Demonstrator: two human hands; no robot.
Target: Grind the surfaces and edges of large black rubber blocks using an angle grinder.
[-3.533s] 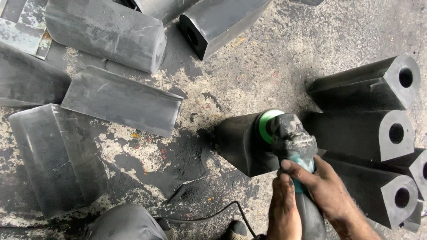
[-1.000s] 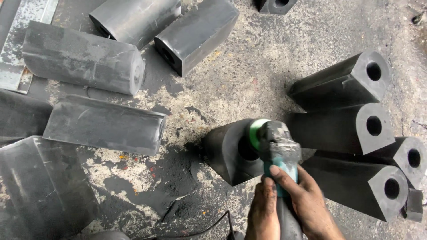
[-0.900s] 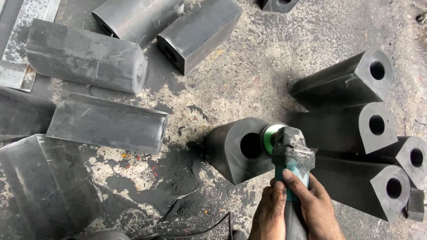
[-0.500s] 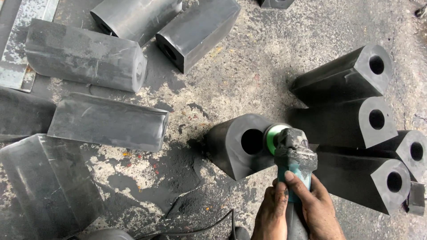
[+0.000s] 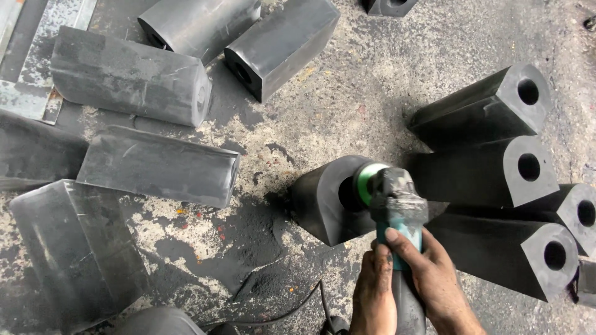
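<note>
Both my hands are wrapped tight around the angle grinder here: left hand low on the body, right hand beside it with the thumb up on the teal housing. The green disc end sits right against the face of the black rubber block standing on the concrete floor, just at its round hole. That block is just left of a stack of four more holed blocks lying on their sides. Off to my left a bunch of grey blocks lie scattered, well apart from the grinder. The black power cord snakes across the dusty floor near my hands.
</note>
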